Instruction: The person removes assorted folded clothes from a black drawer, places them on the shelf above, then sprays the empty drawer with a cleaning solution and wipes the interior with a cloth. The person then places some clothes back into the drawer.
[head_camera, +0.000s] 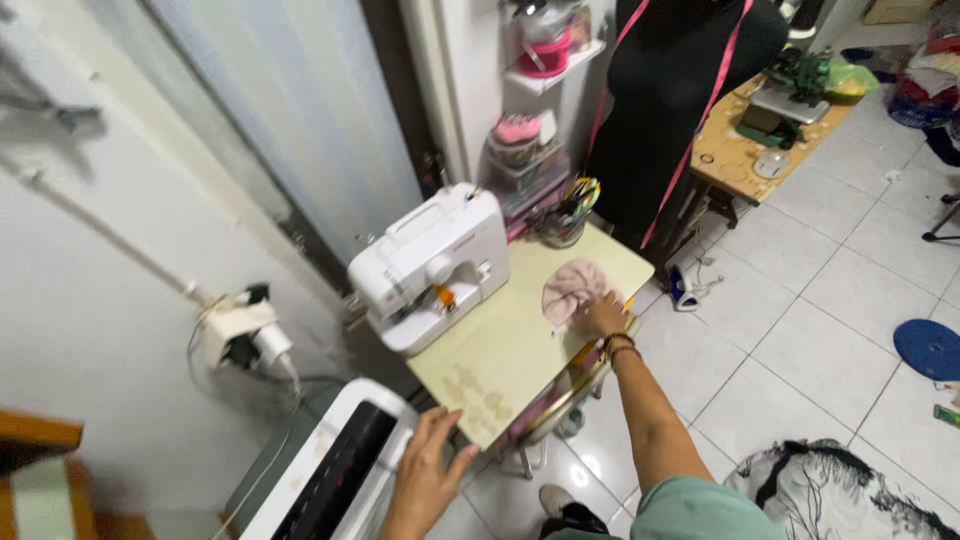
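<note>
On the far right part of the worktop (500, 350) lies a pink cloth (572, 288), a rounded piece with no marked long axis. The right hand (603, 315) rests on the cloth's near right edge, fingers spread flat and pressing rather than gripping, arm stretched out forward. The left hand (425, 470) is well apart from the cloth, open, fingers curled over the worktop's near corner, holding nothing else. So the cloth lies ahead and to the right, under the right hand alone. A white sewing machine (430, 265) stands left of the cloth, apart from it.
</note>
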